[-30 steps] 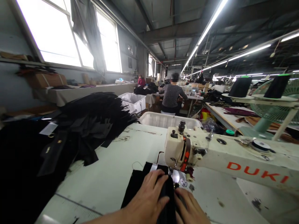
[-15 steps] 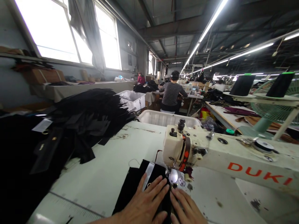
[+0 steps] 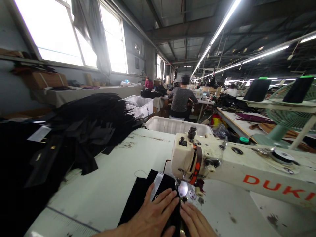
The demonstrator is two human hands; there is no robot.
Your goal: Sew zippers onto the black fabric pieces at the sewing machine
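Note:
My left hand lies flat, fingers spread, on a piece of black fabric with a white label strip, just in front of the needle of the cream sewing machine marked DUKI. My right hand presses flat on the fabric's right edge beside the presser foot. Both hands touch side by side at the bottom of the view. The fabric reaches under the machine head.
A large heap of black cut pieces covers the left of the white table. White plastic bins stand behind. A co-worker sits with their back turned. Thread cones and a green fan stand at right.
My left hand went from curled over bunched fabric to flat with spread fingers. The fabric is now spread out and the white label strip shows. The view shifted slightly.

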